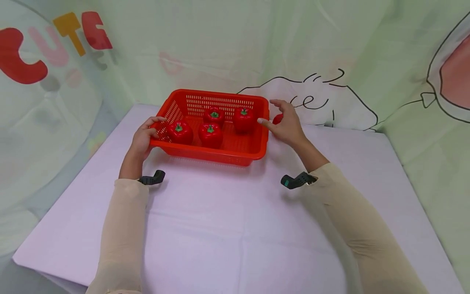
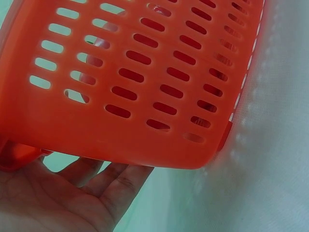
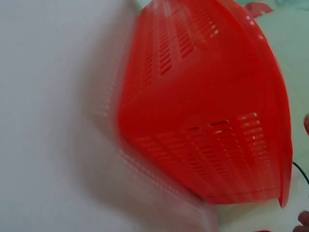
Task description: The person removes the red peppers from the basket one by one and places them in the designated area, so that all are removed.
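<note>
Item: red basket [image 1: 220, 153], 4 red peppers [image 1: 210, 134] inside, on my lilac table [image 1: 220, 228]. L hand [image 1: 144, 138] grips left rim; R hand [image 1: 287, 124] open, fingertips just touching right rim.

My right hand [image 1: 288, 124] hides most of a red thing [image 1: 277, 119] behind it — I cannot tell what. The right wrist view blurs the basket [image 3: 207, 111] — only my fingertips [image 3: 304, 218] show at its edge.
</note>
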A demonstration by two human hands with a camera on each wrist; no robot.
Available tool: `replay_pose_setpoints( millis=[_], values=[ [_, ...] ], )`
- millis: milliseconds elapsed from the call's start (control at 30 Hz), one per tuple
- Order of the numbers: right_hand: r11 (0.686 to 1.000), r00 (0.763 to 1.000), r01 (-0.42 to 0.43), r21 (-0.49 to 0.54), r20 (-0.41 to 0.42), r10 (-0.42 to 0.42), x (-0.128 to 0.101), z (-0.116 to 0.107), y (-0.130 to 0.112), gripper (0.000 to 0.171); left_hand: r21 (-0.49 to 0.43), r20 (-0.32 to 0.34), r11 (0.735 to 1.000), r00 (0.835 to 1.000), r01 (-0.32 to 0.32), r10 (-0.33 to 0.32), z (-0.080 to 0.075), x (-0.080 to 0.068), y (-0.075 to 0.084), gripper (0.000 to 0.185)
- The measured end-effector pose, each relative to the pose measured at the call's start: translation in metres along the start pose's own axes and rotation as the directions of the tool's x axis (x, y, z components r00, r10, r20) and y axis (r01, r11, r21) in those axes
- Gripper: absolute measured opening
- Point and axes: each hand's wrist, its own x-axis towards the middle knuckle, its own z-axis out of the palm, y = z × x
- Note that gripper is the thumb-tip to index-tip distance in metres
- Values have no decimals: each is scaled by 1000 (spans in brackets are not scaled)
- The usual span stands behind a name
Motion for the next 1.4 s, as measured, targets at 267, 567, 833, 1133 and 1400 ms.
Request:
replay_pose_setpoints(
  millis=[267,567,833,1133,1400],
  values=[
    [990,970,127,-54,215,-112,15,16,-7,80,-1,5,1000,1000,-5,5,-1,3,-2,52],
    [970,959,101,-220,280,-36,35,22,-19,84,3,-3,1000,1000,4,-4,1,1,0,51],
    [939,976,34,-342,212,42,44,33,-29,88,-8,1,1000,1000,3,-3,0,1,0,51],
    [889,960,87,-450,275,45,49,41,-28,99,-7,3,1000,1000,-18,18,1,2,0,50],
    [875,934,114,-470,351,67,50,41,-28,93,2,-1,1000,1000,-14,14,1,2,-2,50]
  ],
)
